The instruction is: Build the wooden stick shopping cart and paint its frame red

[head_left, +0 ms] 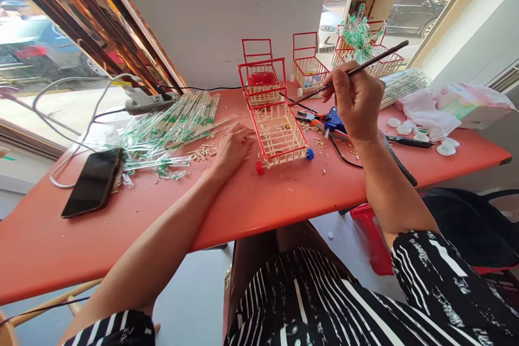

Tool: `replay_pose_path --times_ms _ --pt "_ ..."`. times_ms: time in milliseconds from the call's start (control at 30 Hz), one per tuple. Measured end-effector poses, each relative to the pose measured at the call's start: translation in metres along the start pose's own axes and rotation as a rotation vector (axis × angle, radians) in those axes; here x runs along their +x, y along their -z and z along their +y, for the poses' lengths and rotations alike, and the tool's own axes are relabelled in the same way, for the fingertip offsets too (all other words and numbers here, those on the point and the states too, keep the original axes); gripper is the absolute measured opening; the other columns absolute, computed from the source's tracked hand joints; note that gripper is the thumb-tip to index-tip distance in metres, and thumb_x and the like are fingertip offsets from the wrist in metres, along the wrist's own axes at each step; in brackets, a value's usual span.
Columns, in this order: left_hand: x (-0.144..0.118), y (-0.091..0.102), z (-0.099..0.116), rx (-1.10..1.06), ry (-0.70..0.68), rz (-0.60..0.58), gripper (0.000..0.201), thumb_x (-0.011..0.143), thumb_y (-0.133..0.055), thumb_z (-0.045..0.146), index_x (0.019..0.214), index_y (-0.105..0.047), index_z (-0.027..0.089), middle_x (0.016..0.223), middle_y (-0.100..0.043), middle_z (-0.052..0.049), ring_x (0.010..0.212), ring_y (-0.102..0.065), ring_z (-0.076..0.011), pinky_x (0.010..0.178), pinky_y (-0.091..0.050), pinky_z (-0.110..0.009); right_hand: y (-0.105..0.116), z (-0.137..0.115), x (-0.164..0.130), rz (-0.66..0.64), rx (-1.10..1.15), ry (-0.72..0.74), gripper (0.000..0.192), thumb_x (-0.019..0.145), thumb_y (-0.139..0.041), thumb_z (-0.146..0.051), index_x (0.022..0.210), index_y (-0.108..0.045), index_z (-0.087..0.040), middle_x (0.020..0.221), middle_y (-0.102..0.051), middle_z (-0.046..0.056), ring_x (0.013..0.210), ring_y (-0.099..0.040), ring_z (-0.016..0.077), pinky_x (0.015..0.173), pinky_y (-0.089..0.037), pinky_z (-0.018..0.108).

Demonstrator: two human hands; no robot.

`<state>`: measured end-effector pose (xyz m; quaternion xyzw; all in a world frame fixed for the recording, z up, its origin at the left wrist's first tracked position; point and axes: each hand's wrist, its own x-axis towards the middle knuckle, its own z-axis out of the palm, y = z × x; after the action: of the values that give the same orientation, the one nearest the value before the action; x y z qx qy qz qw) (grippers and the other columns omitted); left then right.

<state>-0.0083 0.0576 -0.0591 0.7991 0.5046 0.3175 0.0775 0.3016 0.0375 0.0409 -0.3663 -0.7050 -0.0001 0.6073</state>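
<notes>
Leftmost, a black phone (92,183) lying aslant on the red tabletop (251,205). Next, a heap of sticks in clear, green-printed wrappers (194,111), a power strip (152,104) just behind it, cut stick ends scattered at its near right.

Left hand (233,146): palm down, fingers close together and loosely bent, tips beside the left side of a small stick-built cart (284,153); cannot tell whether they grip it. Cart upright near the middle, red handle frame at the far end, red rim, pale lattice below; red wheel at its near left corner, blue at its near right. A second cart (257,39) directly behind, something red inside. Farther right, a third cart (305,34).

Blue glue gun (334,120) lying among tools, right of the near cart. Right hand (357,97) above it, thumb and fingers pinching a thin dark brush (383,56); its tip slants down to the cart's red far corner, contact uncertain.

Far right: white caps (405,128), then a soft tissue pack (472,100).
</notes>
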Motion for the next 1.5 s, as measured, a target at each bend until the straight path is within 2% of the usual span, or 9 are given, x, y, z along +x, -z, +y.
replay_pose_path --times_ms 133,333,500,633,767,1033,1367,1500 --pt "0.0001 -0.0001 0.0001 0.0 0.009 -0.006 0.031 0.095 -0.059 0.019 0.113 -0.084 0.018 0.118 -0.079 -0.012 0.103 -0.071 -0.0247 0.103 -0.056 -0.036 0.002 -0.0016 0.0005 0.009 0.001 0.015 0.051 0.113 -0.048 -0.069 0.093 -0.072 -0.029 0.077 -0.076 -0.001 0.07 -0.075 0.0152 0.076 -0.061 0.034" --pt "0.0001 -0.001 -0.0009 -0.005 0.008 0.007 0.03 0.095 -0.059 0.02 0.111 -0.084 0.019 0.117 -0.08 -0.011 0.101 -0.071 -0.0246 0.103 -0.056 -0.036 0.0034 -0.0054 0.0016 -0.104 -0.018 0.041 0.054 0.112 -0.044 -0.072 0.093 -0.072 -0.029 0.087 -0.076 0.003 0.077 -0.075 0.0183 0.082 -0.061 0.038" --pt "-0.0001 -0.0016 -0.0018 -0.02 0.001 0.008 0.03 0.094 -0.06 0.02 0.112 -0.084 0.02 0.116 -0.08 -0.011 0.1 -0.07 -0.0252 0.102 -0.057 -0.037 0.0044 -0.005 0.0016 -0.092 -0.048 -0.033 0.053 0.111 -0.041 -0.074 0.098 -0.071 -0.032 0.086 -0.074 0.004 0.082 -0.074 0.0214 0.08 -0.061 0.038" --pt "-0.0002 -0.0013 -0.0007 -0.023 0.01 0.011 0.03 0.095 -0.059 0.02 0.111 -0.084 0.019 0.118 -0.08 -0.012 0.101 -0.07 -0.0253 0.104 -0.056 -0.038 0.0034 -0.0047 0.0025 -0.098 -0.041 0.038 0.052 0.111 -0.042 -0.073 0.093 -0.069 -0.032 0.082 -0.074 0.001 0.074 -0.07 0.0178 0.08 -0.058 0.037" --pt "-0.0002 -0.001 0.0003 -0.026 0.01 0.007 0.03 0.095 -0.06 0.019 0.112 -0.084 0.019 0.119 -0.08 -0.012 0.104 -0.071 -0.0259 0.103 -0.056 -0.037 0.0026 -0.0054 0.0031 -0.052 0.007 0.073 0.046 0.114 -0.046 -0.063 0.093 -0.068 -0.029 0.081 -0.074 0.001 0.072 -0.07 0.0172 0.081 -0.056 0.038" --pt "-0.0005 -0.0007 0.0001 -0.03 -0.003 0.015 0.029 0.095 -0.06 0.02 0.111 -0.084 0.019 0.117 -0.08 -0.012 0.103 -0.071 -0.0259 0.102 -0.056 -0.038 0.0023 -0.0011 0.0029 -0.065 0.007 0.069 0.047 0.115 -0.045 -0.063 0.091 -0.068 -0.029 0.078 -0.071 -0.001 0.068 -0.068 0.0152 0.076 -0.055 0.036" --pt "-0.0001 -0.0013 0.001 -0.028 0.006 0.028 0.027 0.094 -0.06 0.019 0.106 -0.084 0.021 0.115 -0.081 -0.011 0.101 -0.071 -0.0256 0.099 -0.057 -0.038 0.0068 -0.0016 0.0008 -0.023 0.064 -0.025 0.052 0.111 -0.046 -0.071 0.09 -0.072 -0.031 0.074 -0.068 0.001 0.064 -0.068 0.0196 0.067 -0.055 0.04" --pt "-0.0005 -0.0007 0.001 -0.028 0.0 0.022 0.027 0.095 -0.06 0.02 0.107 -0.083 0.021 0.116 -0.081 -0.011 0.104 -0.072 -0.026 0.102 -0.056 -0.038 0.0098 -0.0075 0.0011 -0.016 0.083 0.004 0.054 0.111 -0.048 -0.071 0.082 -0.067 -0.029 0.07 -0.066 0.0 0.059 -0.065 0.0163 0.06 -0.053 0.037"
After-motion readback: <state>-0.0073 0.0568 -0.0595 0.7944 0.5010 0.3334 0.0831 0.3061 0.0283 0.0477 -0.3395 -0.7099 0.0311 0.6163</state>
